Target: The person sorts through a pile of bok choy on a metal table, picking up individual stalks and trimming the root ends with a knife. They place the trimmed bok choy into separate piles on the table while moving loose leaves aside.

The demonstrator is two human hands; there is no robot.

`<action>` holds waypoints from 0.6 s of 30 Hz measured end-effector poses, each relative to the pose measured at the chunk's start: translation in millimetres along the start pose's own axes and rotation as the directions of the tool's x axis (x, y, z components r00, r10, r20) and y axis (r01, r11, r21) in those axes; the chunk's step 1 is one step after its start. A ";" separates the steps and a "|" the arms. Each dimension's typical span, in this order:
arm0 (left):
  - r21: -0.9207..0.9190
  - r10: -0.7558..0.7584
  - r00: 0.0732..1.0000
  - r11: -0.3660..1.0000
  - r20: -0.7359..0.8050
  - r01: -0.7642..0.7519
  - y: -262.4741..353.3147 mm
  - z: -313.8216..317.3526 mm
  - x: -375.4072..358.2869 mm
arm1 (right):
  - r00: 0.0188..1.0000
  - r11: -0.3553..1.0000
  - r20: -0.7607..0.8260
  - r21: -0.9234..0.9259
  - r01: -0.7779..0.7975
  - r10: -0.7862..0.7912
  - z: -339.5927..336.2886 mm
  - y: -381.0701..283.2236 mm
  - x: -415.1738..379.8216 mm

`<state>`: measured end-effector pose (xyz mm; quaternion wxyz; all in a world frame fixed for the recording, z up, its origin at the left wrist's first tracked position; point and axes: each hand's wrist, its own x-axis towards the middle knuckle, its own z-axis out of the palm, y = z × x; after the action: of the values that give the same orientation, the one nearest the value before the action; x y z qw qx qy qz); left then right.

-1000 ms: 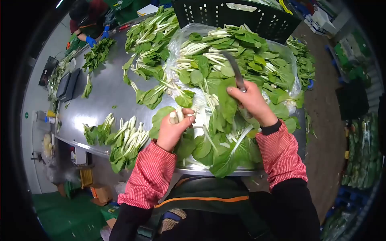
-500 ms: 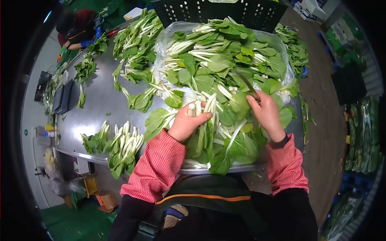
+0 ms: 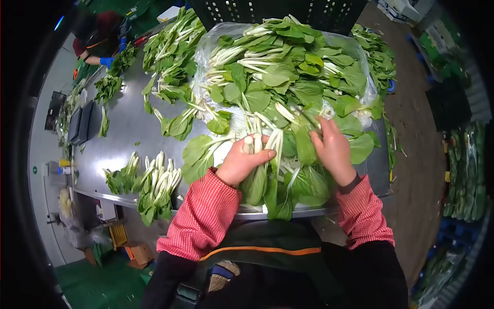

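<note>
White-stemmed leafy greens [image 3: 256,177] are gripped in my left hand [image 3: 242,160], stem ends up and leaves hanging toward the table's front edge. My right hand [image 3: 332,148], just to the right, is closed around a knife [image 3: 307,117] whose dark blade points up and left; its handle is hidden by the fingers. A large leaf [image 3: 304,144] hangs between the two hands. Behind them a big heap of greens [image 3: 278,72] lies on a clear plastic sheet [image 3: 210,42].
Small bunches [image 3: 159,188] lie at the front left of the metal table [image 3: 128,123]. A black perforated crate [image 3: 278,13] stands at the back. More greens [image 3: 175,49] lie back left, near a co-worker's blue-gloved hand [image 3: 107,62]. Grey trays [image 3: 81,123] sit at the left edge.
My right hand has moved slightly down and left, with the knife. The leaf between the hands has shifted. At the back left, the co-worker's gloved hands have moved.
</note>
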<state>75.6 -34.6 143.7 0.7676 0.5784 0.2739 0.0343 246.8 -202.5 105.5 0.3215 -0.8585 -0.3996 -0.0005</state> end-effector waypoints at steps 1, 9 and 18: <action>0.017 -0.004 1.000 1.000 -0.010 0.005 -3.3 -0.3 1.5 | 0.998 0.993 -0.070 0.117 0.012 -0.004 -8.8 -12.4 3.5; 0.049 0.048 0.999 0.998 0.018 -0.049 -11.0 6.9 7.2 | 0.771 0.397 0.623 0.679 -0.618 0.135 -26.3 -33.3 11.8; 0.538 0.226 0.930 0.842 -0.290 -0.037 -20.6 -45.1 -15.4 | 0.998 0.971 0.053 -0.240 -0.018 0.032 -24.3 36.1 9.7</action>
<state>36.3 -7.9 122.8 0.5173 0.7678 0.3611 0.1119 284.5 -226.3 107.4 0.2044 -0.8955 -0.3948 -0.0204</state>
